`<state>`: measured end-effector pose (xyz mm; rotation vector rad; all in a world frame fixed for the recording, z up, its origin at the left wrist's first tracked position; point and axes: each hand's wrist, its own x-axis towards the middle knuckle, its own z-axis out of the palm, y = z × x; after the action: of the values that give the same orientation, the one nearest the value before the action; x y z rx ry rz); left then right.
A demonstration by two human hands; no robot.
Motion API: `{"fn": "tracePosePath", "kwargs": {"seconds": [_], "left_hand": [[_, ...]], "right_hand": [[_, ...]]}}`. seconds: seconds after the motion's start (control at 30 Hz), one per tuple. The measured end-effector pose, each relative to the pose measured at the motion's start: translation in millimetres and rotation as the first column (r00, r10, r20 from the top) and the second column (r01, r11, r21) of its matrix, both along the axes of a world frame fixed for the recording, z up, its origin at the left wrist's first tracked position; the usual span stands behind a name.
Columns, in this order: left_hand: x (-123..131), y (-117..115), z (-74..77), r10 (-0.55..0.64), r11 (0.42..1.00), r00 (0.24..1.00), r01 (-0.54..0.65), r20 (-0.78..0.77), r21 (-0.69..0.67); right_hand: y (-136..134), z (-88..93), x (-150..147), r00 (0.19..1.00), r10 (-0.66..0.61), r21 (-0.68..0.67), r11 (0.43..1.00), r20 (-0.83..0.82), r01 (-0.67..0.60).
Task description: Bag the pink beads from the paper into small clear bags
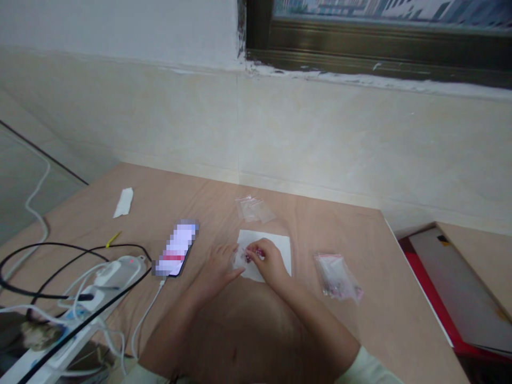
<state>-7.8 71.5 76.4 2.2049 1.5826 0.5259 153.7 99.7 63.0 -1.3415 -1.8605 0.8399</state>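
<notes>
- While my right hand (272,262) pinches a small pink item (253,255) above a white paper sheet (280,249), my left hand (218,270) lies open at the sheet's left edge; a low pinch seems safest.
- Clear zip bags (254,209) lie beyond the sheet; a filled zip bag (338,277) lies right.
- Open room runs toward the right edge of the wooden table (320,234); a smartphone (176,248) sits left.
</notes>
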Motion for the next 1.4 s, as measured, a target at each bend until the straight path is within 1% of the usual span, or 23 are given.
{"fn": "tracePosePath", "kwargs": {"seconds": [0.03, 0.07, 0.13, 0.2, 0.27, 0.37, 0.43, 0.5, 0.57, 0.63, 0.67, 0.73, 0.77, 0.8, 0.83, 0.87, 0.93, 1.0, 1.1, 1.2, 1.3, 1.4], "left_hand": [[0.9, 0.2, -1.9, 0.006, 1.0, 1.0, -0.006, -0.007, -0.003], [1.2, -0.1, -3.4, 0.018, 1.0, 1.0, -0.018, -0.014, -0.006], [0.0, -2.3, -4.2, 0.035, 0.999, 0.999, -0.035, -0.02, -0.001], [-2.7, -5.8, -2.7, 0.038, 0.999, 0.999, -0.038, -0.025, 0.013], [-5.3, -10.0, 0.3, 0.043, 0.999, 0.999, -0.042, -0.032, 0.019], [-7.5, -15.5, 4.1, 0.066, 0.998, 0.996, -0.067, -0.051, -0.002], [-8.2, -18.1, 4.9, 0.08, 0.997, 0.995, -0.081, -0.057, -0.01], [-8.9, -19.8, 4.2, 0.082, 0.997, 0.995, -0.082, -0.049, -0.001], [-8.9, -20.3, 2.3, 0.066, 0.998, 0.997, -0.066, -0.032, 0.014], [-7.5, -19.1, -0.3, 0.042, 0.999, 0.999, -0.042, -0.025, 0.01], [-6.0, -17.8, -1.7, 0.034, 0.999, 0.999, -0.034, -0.029, 0.0], [-2.5, -14.1, -4.3, 0.029, 0.999, 0.998, -0.031, -0.05, -0.036], [-0.7, -12.0, -5.4, 0.035, 0.998, 0.998, -0.039, -0.061, -0.052], [0.7, -9.9, -6.1, 0.044, 0.997, 0.997, -0.049, -0.069, -0.066], [1.7, -8.0, -6.4, 0.053, 0.995, 0.996, -0.059, -0.073, -0.076], [2.1, -6.4, -6.2, 0.059, 0.995, 0.996, -0.064, -0.072, -0.081], [1.6, -4.2, -4.7, 0.059, 0.995, 0.997, -0.063, -0.057, -0.075], [0.2, -3.5, -2.8, 0.06, 0.996, 0.997, -0.063, -0.042, -0.063], [-1.5, -3.8, -1.8, 0.073, 0.995, 0.996, -0.076, -0.044, -0.067], [-2.3, -5.2, -3.7, 0.075, 0.995, 0.996, -0.077, -0.038, -0.062], [-2.9, -7.6, -6.1, 0.067, 0.996, 0.998, -0.068, -0.018, -0.052], [-1.8, -10.4, -6.8, 0.067, 0.996, 0.997, -0.069, -0.029, -0.052]], "right_hand": [[-4.1, 1.6, -4.3, 1.0, 0.025, -0.006, 1.0, -0.02, -0.025], [-7.2, 1.0, -6.9, 1.0, 0.011, -0.013, 1.0, -0.025, -0.011], [-10.5, -6.3, -6.3, 0.995, -0.101, -0.021, 0.995, 0.015, 0.101], [-10.8, -18.6, -0.2, 0.97, -0.219, -0.019, 0.975, 0.107, 0.222], [-10.2, -30.5, 6.3, 0.945, -0.26, -0.022, 0.963, 0.198, 0.269], [-10.0, -40.6, 10.1, 0.933, -0.244, -0.041, 0.964, 0.263, 0.264], [-10.2, -41.5, 9.7, 0.933, -0.235, -0.045, 0.966, 0.272, 0.256], [-10.6, -38.7, 9.1, 0.937, -0.237, -0.048, 0.965, 0.257, 0.258], [-11.9, -33.1, 7.8, 0.948, -0.253, -0.056, 0.962, 0.195, 0.268], [-14.7, -25.5, 4.1, 0.966, -0.246, -0.071, 0.965, 0.079, 0.251], [-16.3, -21.6, 1.1, 0.976, -0.218, -0.078, 0.973, 0.013, 0.218], [-18.6, -15.9, -5.5, 0.988, -0.123, -0.078, 0.99, -0.097, 0.115], [-18.5, -14.8, -8.0, 0.989, -0.078, -0.077, 0.995, -0.126, 0.068], [-17.2, -15.1, -9.3, 0.989, -0.058, -0.077, 0.996, -0.134, 0.048], [-14.7, -16.9, -9.0, 0.99, -0.07, -0.076, 0.995, -0.12, 0.061], [-11.0, -19.9, -6.9, 0.99, -0.108, -0.072, 0.992, -0.087, 0.102], [-1.6, -28.2, 0.8, 0.978, -0.208, -0.052, 0.977, 0.02, 0.208], [7.4, -36.9, 9.4, 0.96, -0.252, -0.031, 0.966, 0.118, 0.258], [15.3, -45.6, 16.0, 0.962, -0.199, -0.044, 0.977, 0.188, 0.21], [18.1, -48.6, 16.3, 0.965, -0.153, -0.064, 0.983, 0.214, 0.17], [19.5, -46.5, 16.5, 0.962, -0.163, -0.088, 0.979, 0.22, 0.186], [14.3, -37.2, 14.1, 0.966, -0.198, -0.104, 0.971, 0.164, 0.217]]}}
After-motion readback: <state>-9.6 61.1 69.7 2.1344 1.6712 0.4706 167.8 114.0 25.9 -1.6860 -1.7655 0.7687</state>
